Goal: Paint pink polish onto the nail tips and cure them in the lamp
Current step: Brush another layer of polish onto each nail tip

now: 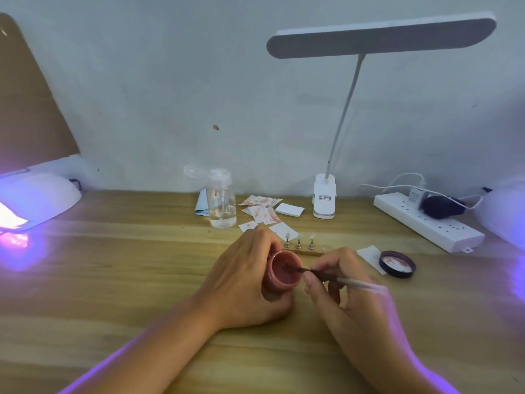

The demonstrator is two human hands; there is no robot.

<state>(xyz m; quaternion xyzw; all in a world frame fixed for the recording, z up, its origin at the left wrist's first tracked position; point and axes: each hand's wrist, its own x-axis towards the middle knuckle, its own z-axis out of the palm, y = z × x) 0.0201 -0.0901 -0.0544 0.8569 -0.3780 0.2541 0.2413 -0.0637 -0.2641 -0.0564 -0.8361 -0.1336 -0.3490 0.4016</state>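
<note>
Both hands are occupied: the pink polish jar (279,275) is gripped and tilted by the left hand (241,285) so that the brush (349,282), pinched by the right hand (349,304), can be loaded, nail tips (299,239) kept just behind.

pink polish jar (284,273) | white wipes (260,209) — pink-stained | curing lamp (39,199) — violet glow

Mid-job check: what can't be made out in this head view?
Head view:
- Jar: left side and base hidden by the grip of the left hand.
- Brush: bristles sunk in the polish; the right hand covers part of the handle.
- Nail tips: too small and blurred to tell if painted.
- Curing lamp: cut off by the left edge; glare hides its inside.
</note>
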